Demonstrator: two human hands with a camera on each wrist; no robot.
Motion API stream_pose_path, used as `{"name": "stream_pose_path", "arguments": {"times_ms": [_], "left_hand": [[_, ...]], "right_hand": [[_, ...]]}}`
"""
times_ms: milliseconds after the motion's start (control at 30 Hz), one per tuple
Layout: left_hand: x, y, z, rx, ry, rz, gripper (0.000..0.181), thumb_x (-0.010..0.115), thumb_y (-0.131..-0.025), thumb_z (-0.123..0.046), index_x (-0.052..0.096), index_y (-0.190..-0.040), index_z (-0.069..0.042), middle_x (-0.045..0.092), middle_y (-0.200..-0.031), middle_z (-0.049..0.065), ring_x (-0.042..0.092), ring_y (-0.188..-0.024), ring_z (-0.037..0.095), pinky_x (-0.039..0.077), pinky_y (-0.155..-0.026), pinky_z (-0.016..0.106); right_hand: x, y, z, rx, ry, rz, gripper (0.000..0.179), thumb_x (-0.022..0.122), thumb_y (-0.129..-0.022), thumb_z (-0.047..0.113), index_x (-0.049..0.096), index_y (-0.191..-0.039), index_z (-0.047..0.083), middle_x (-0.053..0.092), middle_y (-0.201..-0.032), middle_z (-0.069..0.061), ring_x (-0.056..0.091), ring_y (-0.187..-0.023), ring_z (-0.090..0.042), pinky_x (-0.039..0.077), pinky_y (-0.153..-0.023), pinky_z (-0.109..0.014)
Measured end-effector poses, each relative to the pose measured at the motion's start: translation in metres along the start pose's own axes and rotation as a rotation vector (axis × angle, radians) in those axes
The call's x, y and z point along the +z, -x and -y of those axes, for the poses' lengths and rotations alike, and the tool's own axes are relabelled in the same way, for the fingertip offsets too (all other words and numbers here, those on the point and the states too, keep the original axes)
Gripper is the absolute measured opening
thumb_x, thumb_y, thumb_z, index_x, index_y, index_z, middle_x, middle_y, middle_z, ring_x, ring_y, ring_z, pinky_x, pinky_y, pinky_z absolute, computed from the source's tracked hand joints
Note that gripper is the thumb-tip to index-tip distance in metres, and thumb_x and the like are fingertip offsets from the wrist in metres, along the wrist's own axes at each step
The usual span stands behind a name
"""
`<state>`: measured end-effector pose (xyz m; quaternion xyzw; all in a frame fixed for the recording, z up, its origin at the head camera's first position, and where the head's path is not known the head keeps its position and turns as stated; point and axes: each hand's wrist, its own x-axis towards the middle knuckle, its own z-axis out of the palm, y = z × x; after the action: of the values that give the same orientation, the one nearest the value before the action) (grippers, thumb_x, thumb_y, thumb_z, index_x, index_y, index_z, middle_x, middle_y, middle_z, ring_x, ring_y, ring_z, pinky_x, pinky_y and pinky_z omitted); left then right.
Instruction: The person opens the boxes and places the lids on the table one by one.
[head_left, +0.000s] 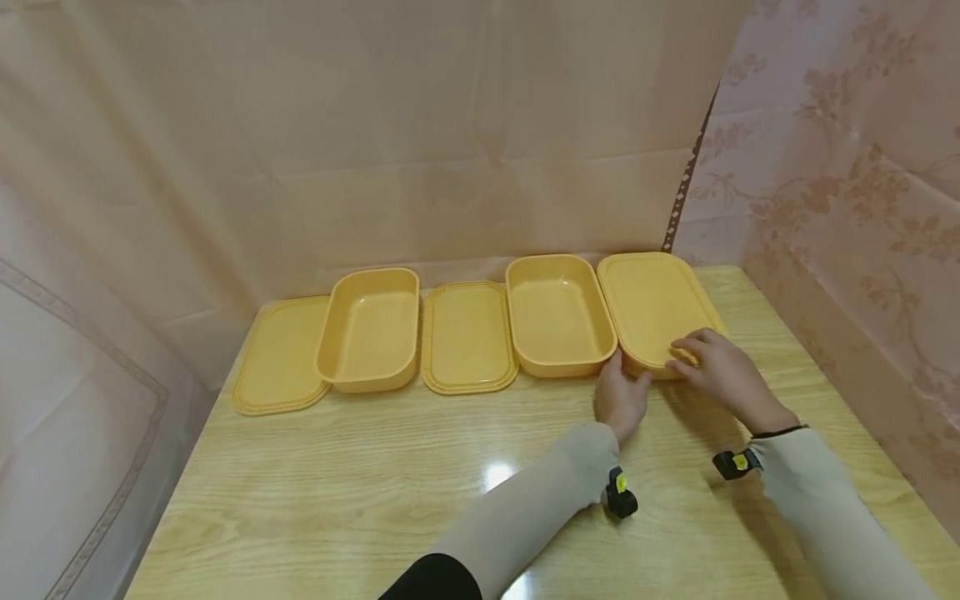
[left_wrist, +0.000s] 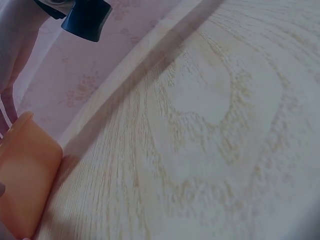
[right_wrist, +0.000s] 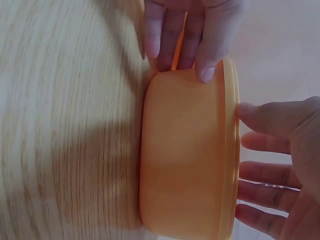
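A yellow food container (head_left: 647, 372) stands at the right end of the row, with a yellow lid (head_left: 651, 300) lying over its rim. My right hand (head_left: 726, 375) is at the lid's front right part; in the right wrist view its spread fingertips (right_wrist: 260, 175) touch the lid's top. Low at the container's front left corner is my left hand (head_left: 621, 398). Its fingers extend along the side wall in the right wrist view, with the thumb (right_wrist: 210, 70) close under the rim. The left wrist view catches only a corner of the container (left_wrist: 30, 170).
To the left stand an uncovered yellow container (head_left: 561, 312), a flat lid (head_left: 469, 337), another uncovered container (head_left: 372, 329) and a lid (head_left: 281, 358) at the far left. All rest on the wooden table (head_left: 315, 500) along its back edge, before a cloth curtain (head_left: 420, 150).
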<state>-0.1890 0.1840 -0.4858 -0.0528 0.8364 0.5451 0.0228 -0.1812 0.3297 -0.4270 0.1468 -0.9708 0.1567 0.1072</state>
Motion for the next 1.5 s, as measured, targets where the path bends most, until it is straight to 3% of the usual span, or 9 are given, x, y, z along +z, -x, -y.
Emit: {"name": "stream_pose_path", "arguments": {"times_ms": [233,600,1000,1500], "left_hand": [[0.0,0.001,-0.002,-0.016,-0.012,-0.014,0.056,0.071,-0.088,-0.028,0.054,-0.139,-0.015,0.062,-0.134,0.003,0.058,-0.124,0.021,0.047,-0.102,0.036],[0.002,0.001,-0.003,-0.034,-0.026,-0.032,0.053,0.07,-0.089,-0.031,0.055,-0.138,-0.018,0.062,-0.134,0.002,0.058,-0.123,0.022,0.047,-0.102,0.036],[0.002,0.001,-0.004,-0.052,-0.024,-0.068,0.049,0.071,-0.088,-0.031,0.059,-0.134,-0.018,0.065,-0.129,0.001,0.061,-0.119,0.021,0.048,-0.1,0.035],[0.002,0.002,-0.004,-0.029,-0.008,-0.07,0.049,0.07,-0.089,-0.031,0.059,-0.134,-0.015,0.064,-0.131,0.003,0.06,-0.121,0.021,0.048,-0.101,0.035]], "right_hand": [[0.003,0.004,0.003,-0.084,0.082,-0.006,0.027,0.076,-0.082,0.013,0.071,-0.105,0.0,0.064,-0.095,-0.018,0.061,-0.085,-0.035,0.051,-0.071,-0.051],[0.013,0.007,0.005,-0.195,0.171,-0.15,0.027,0.082,-0.073,0.01,0.074,-0.097,0.003,0.064,-0.086,-0.014,0.059,-0.074,-0.03,0.051,-0.062,-0.046],[0.023,0.01,0.005,-0.229,0.211,-0.275,0.024,0.081,-0.073,0.009,0.073,-0.095,0.005,0.064,-0.084,-0.014,0.058,-0.072,-0.033,0.05,-0.054,-0.046],[0.024,0.012,0.002,-0.254,0.239,-0.323,0.027,0.081,-0.071,0.014,0.073,-0.096,0.007,0.067,-0.086,-0.012,0.062,-0.076,-0.032,0.052,-0.053,-0.045]]}}
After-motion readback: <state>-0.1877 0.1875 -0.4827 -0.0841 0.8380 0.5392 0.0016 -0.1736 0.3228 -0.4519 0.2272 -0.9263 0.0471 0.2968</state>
